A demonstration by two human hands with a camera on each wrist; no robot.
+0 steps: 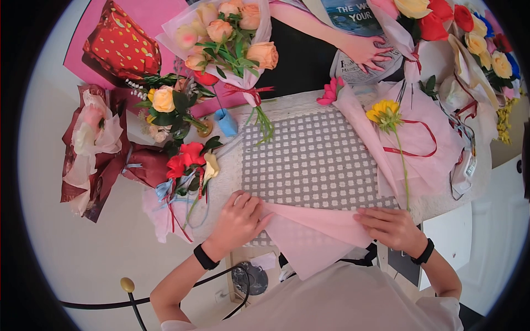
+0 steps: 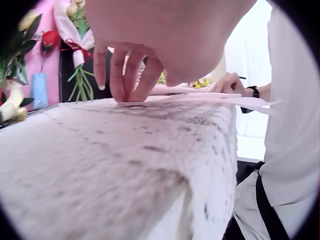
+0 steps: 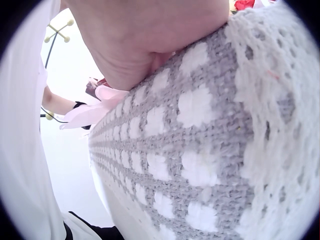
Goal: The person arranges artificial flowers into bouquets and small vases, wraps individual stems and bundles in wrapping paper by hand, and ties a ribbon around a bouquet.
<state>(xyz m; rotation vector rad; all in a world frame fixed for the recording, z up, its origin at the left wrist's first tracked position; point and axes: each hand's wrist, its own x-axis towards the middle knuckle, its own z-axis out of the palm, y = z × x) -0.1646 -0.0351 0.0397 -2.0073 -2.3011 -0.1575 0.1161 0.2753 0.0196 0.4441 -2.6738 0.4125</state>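
A sheet of pale pink wrapping paper (image 1: 317, 231) lies folded across the near edge of the grey-and-white checked cloth (image 1: 309, 160), one corner hanging over the front. My left hand (image 1: 238, 219) holds the left end of the fold; in the left wrist view its fingers (image 2: 132, 75) bend down with tips at the tabletop. At the other end, my right hand (image 1: 389, 227) pinches the fold, its fingers lying over the upper edge. The right wrist view shows the palm (image 3: 145, 40) close over the cloth, with the fingertips hidden.
A peach rose bouquet (image 1: 237, 44) lies at the back. A yellow flower (image 1: 385, 115) rests on more pink paper (image 1: 425, 176) to the right. Red flowers (image 1: 186, 160) and a blue cup-like holder (image 1: 225, 122) are at left. Another person's hand (image 1: 367, 52) rests on printed paper across the table.
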